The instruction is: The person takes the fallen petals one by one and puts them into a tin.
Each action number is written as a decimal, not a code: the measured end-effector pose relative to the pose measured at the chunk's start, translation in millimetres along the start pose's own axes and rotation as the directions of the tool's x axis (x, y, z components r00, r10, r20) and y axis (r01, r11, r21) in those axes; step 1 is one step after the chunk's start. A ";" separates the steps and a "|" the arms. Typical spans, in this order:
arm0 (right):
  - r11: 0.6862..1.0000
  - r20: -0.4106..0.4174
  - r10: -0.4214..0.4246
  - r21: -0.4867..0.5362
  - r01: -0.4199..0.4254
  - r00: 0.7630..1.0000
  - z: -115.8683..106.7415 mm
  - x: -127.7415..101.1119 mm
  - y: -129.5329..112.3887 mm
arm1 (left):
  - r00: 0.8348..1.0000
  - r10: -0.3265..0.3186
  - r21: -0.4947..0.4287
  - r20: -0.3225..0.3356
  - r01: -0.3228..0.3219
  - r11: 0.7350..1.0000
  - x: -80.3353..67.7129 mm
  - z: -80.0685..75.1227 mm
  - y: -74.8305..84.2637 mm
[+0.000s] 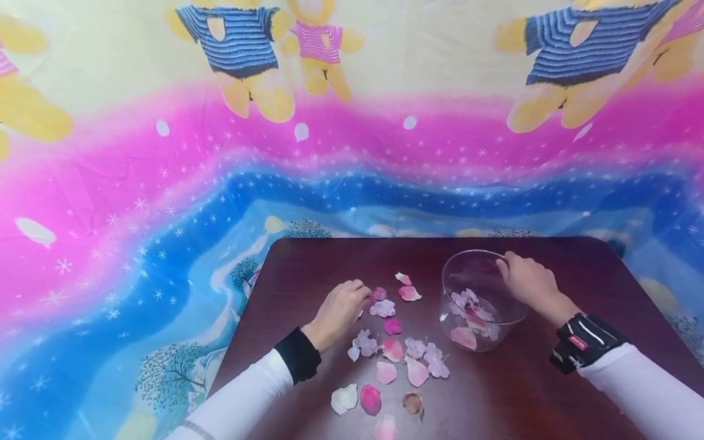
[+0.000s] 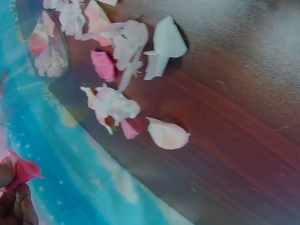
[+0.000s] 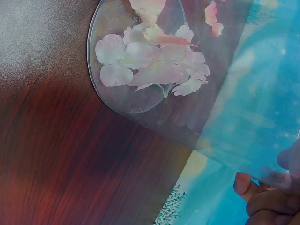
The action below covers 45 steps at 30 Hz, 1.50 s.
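Observation:
A clear glass bowl (image 1: pixel 477 278) stands on the dark wooden table (image 1: pixel 550 391), with pale pink petals and small flowers (image 3: pixel 154 65) in its bottom. My right hand (image 1: pixel 529 282) grips the bowl's far right rim, fingers curled over the edge (image 3: pixel 262 197). My left hand (image 1: pixel 340 308) is left of the bowl and pinches a deep pink petal (image 2: pixel 22 169) at its fingertips. Loose pink and white petals (image 1: pixel 393 351) lie scattered between my hands; a white blossom (image 2: pixel 112 104) and a pale petal (image 2: pixel 168 134) show in the left wrist view.
A bright printed cloth (image 1: pixel 165 201) with bears, pink and blue bands hangs behind and beside the table. More petals (image 1: pixel 370 398) lie toward the near edge. The table's left edge (image 1: pixel 242 318) runs close to my left forearm.

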State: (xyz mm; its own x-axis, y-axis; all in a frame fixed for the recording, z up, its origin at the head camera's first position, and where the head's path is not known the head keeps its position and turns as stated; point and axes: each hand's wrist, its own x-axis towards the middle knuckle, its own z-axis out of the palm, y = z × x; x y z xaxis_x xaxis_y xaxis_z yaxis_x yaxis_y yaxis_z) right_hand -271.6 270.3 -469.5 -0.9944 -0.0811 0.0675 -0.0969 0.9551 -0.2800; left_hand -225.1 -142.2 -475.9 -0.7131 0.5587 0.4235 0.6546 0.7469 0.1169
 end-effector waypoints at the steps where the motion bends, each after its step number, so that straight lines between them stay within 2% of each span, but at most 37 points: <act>1: 1.000 -0.001 -0.001 0.001 0.001 1.000 0.1 -0.1 -0.1 | 1.000 0.009 0.003 -0.005 -0.009 1.000 0.7 -1.1 1.3; 19: 1.000 0.002 0.007 0.006 -0.007 1.000 0.5 -0.9 -1.4 | 0.990 0.121 -0.012 -0.068 -0.123 0.992 13.9 -19.2 30.3; 27: 1.000 0.008 0.005 0.011 -0.005 1.000 -1.3 -1.5 -2.8 | 0.976 0.194 -0.003 -0.102 -0.195 0.981 16.5 -20.8 47.1; 34: 1.000 0.009 0.002 0.011 -0.002 1.000 -2.4 0.3 -1.9 | 0.962 0.254 0.008 -0.103 -0.255 0.967 31.1 -20.3 60.8; 41: 1.000 0.011 -0.001 0.008 0.001 1.000 -2.2 1.1 -0.9 | 0.931 0.315 0.006 -0.186 -0.319 0.948 49.5 -15.4 69.9; 45: 1.000 0.007 0.000 0.006 0.000 1.000 -2.2 0.7 -0.1 | 0.929 0.327 0.030 -0.174 -0.327 0.945 59.6 -16.8 76.8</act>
State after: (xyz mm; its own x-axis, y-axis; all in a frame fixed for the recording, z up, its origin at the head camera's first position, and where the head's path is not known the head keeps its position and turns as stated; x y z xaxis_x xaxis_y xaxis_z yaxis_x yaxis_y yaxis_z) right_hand -272.2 270.8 -467.3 -0.9947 -0.0830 0.0607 -0.0970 0.9534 -0.2857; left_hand -213.2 -57.6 -426.6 -0.4047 0.7005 0.5878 0.8438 0.5338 -0.0552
